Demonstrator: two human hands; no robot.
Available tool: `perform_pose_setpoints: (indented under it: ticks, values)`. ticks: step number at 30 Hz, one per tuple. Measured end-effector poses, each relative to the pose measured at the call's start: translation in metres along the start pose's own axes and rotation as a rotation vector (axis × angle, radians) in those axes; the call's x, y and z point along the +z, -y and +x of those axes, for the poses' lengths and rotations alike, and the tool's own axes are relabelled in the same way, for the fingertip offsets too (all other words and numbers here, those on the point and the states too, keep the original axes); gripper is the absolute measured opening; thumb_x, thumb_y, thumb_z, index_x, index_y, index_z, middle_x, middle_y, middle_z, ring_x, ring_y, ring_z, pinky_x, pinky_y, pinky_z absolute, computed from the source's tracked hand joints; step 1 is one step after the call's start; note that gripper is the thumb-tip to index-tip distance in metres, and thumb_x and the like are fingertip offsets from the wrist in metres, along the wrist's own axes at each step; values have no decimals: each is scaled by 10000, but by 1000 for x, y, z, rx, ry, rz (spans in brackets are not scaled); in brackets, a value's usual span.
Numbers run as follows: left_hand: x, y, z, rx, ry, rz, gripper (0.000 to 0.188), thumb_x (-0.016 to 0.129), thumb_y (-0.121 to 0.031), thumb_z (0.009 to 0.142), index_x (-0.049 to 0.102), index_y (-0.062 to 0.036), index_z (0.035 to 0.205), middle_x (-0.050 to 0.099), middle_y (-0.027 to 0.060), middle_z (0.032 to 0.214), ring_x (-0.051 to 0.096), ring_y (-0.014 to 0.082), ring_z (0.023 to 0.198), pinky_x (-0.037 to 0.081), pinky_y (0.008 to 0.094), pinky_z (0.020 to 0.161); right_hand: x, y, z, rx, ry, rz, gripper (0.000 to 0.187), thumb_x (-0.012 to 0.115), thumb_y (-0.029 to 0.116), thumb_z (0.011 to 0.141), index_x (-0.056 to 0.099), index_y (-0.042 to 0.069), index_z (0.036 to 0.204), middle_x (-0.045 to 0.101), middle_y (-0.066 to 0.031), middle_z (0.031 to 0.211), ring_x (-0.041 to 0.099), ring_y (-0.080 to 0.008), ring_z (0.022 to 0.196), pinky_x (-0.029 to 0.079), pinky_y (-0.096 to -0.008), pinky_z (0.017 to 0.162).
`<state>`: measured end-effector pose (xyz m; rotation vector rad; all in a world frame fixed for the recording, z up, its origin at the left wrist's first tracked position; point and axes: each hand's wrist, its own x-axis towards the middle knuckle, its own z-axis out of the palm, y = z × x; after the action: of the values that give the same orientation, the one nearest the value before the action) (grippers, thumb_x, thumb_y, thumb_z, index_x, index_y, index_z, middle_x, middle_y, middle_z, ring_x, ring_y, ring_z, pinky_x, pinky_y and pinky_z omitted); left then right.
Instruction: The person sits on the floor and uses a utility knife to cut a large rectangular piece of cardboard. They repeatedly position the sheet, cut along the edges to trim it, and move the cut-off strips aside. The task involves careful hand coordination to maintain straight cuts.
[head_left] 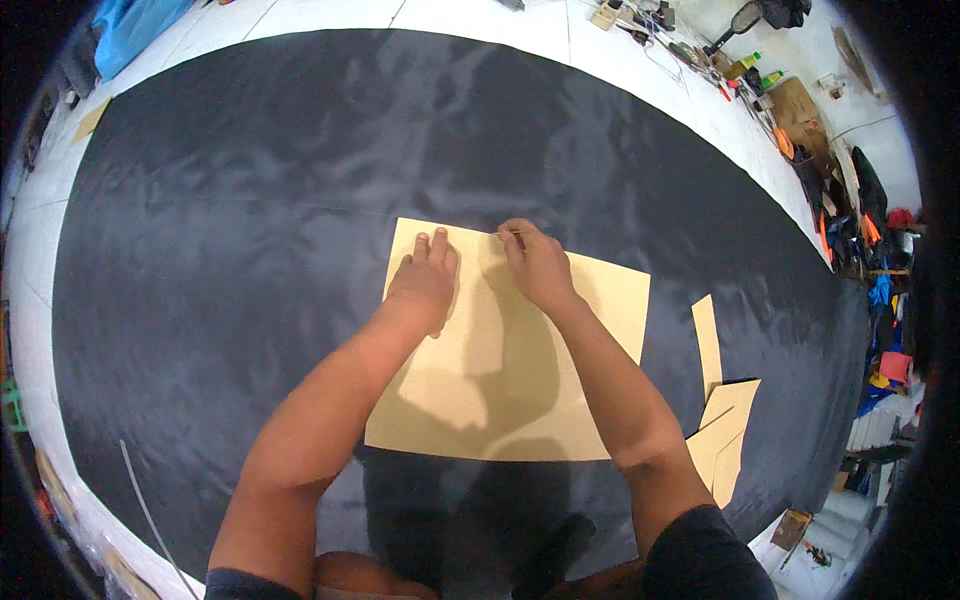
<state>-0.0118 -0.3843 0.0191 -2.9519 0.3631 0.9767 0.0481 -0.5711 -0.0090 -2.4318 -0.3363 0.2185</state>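
Observation:
A large tan sheet of thin card lies flat in front of me. My left hand rests on its upper left part, fingers stretched out towards the far edge. At the middle of that far edge, my right hand is closed in a pinch. Something thin and yellowish shows at its fingertips, too small to name. Shadows of my arms and head fall across the card.
Black sheeting spreads under everything on a white tiled floor. Several cut card pieces lie to my right. A thin pale strip is at the lower left, a blue plastic bag at the far left. Clutter lines the right wall.

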Motion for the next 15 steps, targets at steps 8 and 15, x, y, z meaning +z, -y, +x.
perform_pose_setpoints:
  ticks: [8,15]
  values:
    - [-6,-12,4,12,2,36,1360,973,-210,577,140,-401,1635,113,315,1662,235,519,1509,448,502,1138,-50,-83,-32,54,-155,27,217,580,245,1014,678,107,1149,736,-166,1060,705,-388,962,550,-471,844]
    - [-12,-10,-1,9,43,25,1353,974,-215,574,152,-381,1635,142,322,1654,234,523,1508,440,513,1140,-43,-46,-20,62,-41,-58,226,568,260,1021,678,107,1146,735,-180,1047,698,-397,978,546,-482,847]
